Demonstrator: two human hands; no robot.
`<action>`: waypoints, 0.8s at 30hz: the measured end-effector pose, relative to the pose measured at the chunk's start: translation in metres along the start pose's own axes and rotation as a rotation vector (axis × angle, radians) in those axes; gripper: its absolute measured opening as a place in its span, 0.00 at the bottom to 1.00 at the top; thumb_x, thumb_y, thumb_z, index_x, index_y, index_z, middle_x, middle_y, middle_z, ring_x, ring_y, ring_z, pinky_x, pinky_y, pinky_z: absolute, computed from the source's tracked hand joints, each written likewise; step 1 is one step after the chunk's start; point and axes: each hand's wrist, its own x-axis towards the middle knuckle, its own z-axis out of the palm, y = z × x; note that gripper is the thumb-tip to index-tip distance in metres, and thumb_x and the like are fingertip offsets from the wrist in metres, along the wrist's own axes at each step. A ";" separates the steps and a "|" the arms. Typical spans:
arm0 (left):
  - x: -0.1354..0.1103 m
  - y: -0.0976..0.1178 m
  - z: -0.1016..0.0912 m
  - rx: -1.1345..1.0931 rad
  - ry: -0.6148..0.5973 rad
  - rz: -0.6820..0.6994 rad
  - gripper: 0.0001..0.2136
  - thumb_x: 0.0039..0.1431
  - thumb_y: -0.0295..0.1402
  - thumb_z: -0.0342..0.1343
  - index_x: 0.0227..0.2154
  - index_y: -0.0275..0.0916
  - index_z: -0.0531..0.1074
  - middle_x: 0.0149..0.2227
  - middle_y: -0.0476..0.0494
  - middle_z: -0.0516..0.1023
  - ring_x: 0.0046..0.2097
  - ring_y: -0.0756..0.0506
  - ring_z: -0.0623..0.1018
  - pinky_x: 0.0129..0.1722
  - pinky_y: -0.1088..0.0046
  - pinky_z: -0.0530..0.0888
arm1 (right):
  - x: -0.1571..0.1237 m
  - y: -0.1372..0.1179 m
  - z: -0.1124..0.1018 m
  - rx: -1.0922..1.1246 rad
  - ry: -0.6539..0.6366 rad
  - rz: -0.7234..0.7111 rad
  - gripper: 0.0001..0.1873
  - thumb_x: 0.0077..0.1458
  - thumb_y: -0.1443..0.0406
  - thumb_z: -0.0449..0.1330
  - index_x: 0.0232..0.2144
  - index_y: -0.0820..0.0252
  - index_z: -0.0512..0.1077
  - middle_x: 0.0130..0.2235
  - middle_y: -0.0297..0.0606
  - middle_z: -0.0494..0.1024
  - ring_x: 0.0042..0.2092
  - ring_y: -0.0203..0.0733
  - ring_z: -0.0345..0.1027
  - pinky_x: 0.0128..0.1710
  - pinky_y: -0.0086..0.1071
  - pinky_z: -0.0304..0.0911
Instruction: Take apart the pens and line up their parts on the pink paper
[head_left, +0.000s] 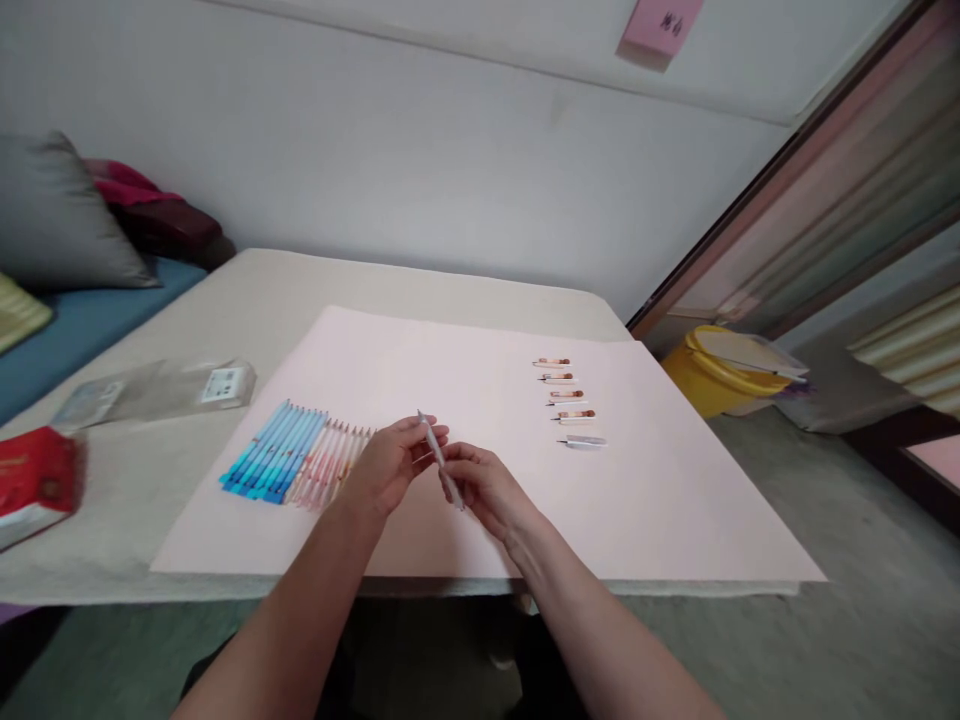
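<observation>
My left hand (394,462) and my right hand (486,490) meet over the pale pink sheet (660,500), both pinched on one thin light-coloured pen (437,455) that slants between them. To the left of my left hand lies a tight row of pens, blue ones (274,455) and then pink ones (334,462), side by side on the sheet. To the right of my hands several short pen pieces (568,397) lie in a column, most of them orange and white and the nearest one grey.
The sheet lies on a beige table (225,300). A clear plastic packet (157,390) and a red packet (34,480) sit at the table's left. A grey cushion (52,215) rests on a blue seat at far left. A yellow bucket (705,385) stands on the floor at right.
</observation>
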 end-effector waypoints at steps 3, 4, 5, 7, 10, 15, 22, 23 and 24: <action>0.000 -0.001 0.000 -0.017 -0.052 0.017 0.07 0.49 0.27 0.60 0.34 0.34 0.73 0.37 0.36 0.77 0.40 0.44 0.76 0.39 0.68 0.73 | -0.001 0.001 0.005 0.135 -0.030 0.115 0.14 0.52 0.56 0.55 0.28 0.62 0.69 0.20 0.32 0.67 0.21 0.33 0.58 0.24 0.29 0.54; 0.000 -0.002 0.000 -0.021 -0.070 0.025 0.07 0.49 0.26 0.60 0.34 0.34 0.73 0.37 0.36 0.77 0.39 0.45 0.76 0.38 0.69 0.73 | -0.001 0.002 0.006 0.166 -0.040 0.142 0.16 0.53 0.54 0.53 0.27 0.62 0.68 0.19 0.32 0.67 0.20 0.33 0.57 0.23 0.29 0.53; -0.001 -0.003 0.001 -0.021 -0.086 0.034 0.07 0.49 0.27 0.60 0.34 0.34 0.73 0.37 0.36 0.77 0.38 0.46 0.76 0.37 0.70 0.73 | -0.001 0.003 0.007 0.180 -0.046 0.154 0.17 0.54 0.53 0.52 0.26 0.61 0.67 0.17 0.30 0.65 0.19 0.32 0.55 0.22 0.29 0.52; -0.004 -0.005 0.002 -0.006 -0.122 0.057 0.07 0.49 0.28 0.60 0.33 0.34 0.73 0.36 0.37 0.77 0.32 0.48 0.75 0.32 0.72 0.72 | -0.001 0.005 0.009 0.152 -0.037 0.113 0.16 0.54 0.54 0.51 0.25 0.60 0.66 0.13 0.27 0.61 0.16 0.31 0.49 0.20 0.28 0.48; -0.008 -0.007 0.005 0.037 -0.137 0.100 0.08 0.48 0.30 0.61 0.32 0.33 0.73 0.33 0.38 0.78 0.24 0.51 0.71 0.28 0.72 0.69 | -0.004 0.006 0.011 -0.029 0.019 -0.037 0.15 0.54 0.56 0.51 0.24 0.60 0.66 0.12 0.27 0.60 0.15 0.30 0.47 0.18 0.28 0.43; -0.015 -0.008 0.009 0.115 -0.044 0.197 0.08 0.46 0.31 0.62 0.29 0.33 0.73 0.30 0.40 0.76 0.30 0.48 0.73 0.35 0.70 0.70 | -0.011 0.004 0.012 -0.475 0.134 -0.219 0.15 0.57 0.57 0.50 0.24 0.59 0.65 0.14 0.28 0.64 0.17 0.31 0.53 0.20 0.27 0.48; -0.021 -0.009 0.016 0.235 0.138 0.307 0.12 0.42 0.35 0.65 0.19 0.36 0.67 0.23 0.49 0.70 0.28 0.51 0.70 0.36 0.72 0.69 | -0.018 0.004 0.019 -1.045 0.376 -0.430 0.14 0.57 0.58 0.51 0.23 0.57 0.65 0.18 0.31 0.65 0.21 0.35 0.58 0.25 0.29 0.48; -0.021 -0.009 0.016 0.233 0.135 0.295 0.11 0.42 0.36 0.65 0.21 0.36 0.69 0.25 0.48 0.72 0.29 0.51 0.71 0.35 0.72 0.69 | -0.019 0.003 0.019 -0.976 0.356 -0.400 0.14 0.57 0.58 0.51 0.23 0.57 0.65 0.18 0.31 0.65 0.21 0.35 0.58 0.25 0.29 0.49; -0.021 -0.009 0.017 0.210 0.115 0.270 0.10 0.43 0.37 0.64 0.24 0.36 0.71 0.28 0.45 0.74 0.32 0.50 0.73 0.36 0.72 0.69 | -0.019 0.001 0.019 -0.871 0.317 -0.354 0.15 0.57 0.58 0.50 0.23 0.57 0.65 0.17 0.30 0.65 0.20 0.34 0.58 0.24 0.28 0.50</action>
